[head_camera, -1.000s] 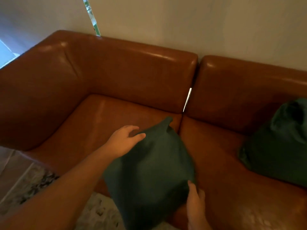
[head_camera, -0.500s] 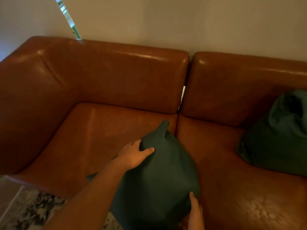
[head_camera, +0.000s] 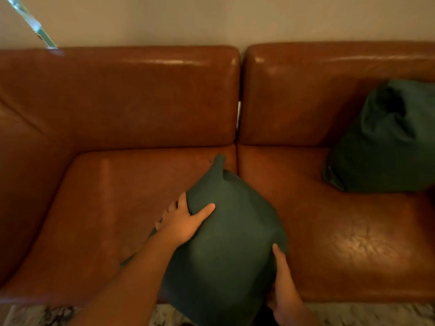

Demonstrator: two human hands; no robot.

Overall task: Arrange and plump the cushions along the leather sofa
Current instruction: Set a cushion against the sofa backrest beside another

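A plain pale wall (head_camera: pixel 211 17) backs a tan leather sofa (head_camera: pixel 141 95) made of two sections, with a narrow vertical gap between the back cushions; a strip of patterned rug (head_camera: pixel 35 315) shows along the sofa's front edge.

A dark green cushion (head_camera: pixel 226 243) stands on end at the front edge of the seat, straddling the seam between the two seat pads. Its fabric is matte and smooth, its body rounded and full, and one top corner sticks up in a thin point towards the sofa back. A second green cushion (head_camera: pixel 386 140) leans against the right back section, slumped, with a deep dent near its top and creases down its face.

The held cushion's lower end runs out of the bottom of the picture, and the second cushion is cut off by the right edge. The light is dim, so seams or a zip on either cushion cannot be made out.

The left hand (head_camera: pixel 183 220) clasps the cushion's upper left side, thumb laid across the front face and fingers wrapped round behind. The right hand (head_camera: pixel 284 290) grips its lower right edge, thumb pointing up along the side; its fingers are hidden behind the fabric. The cushion sits between the two hands, touching both.
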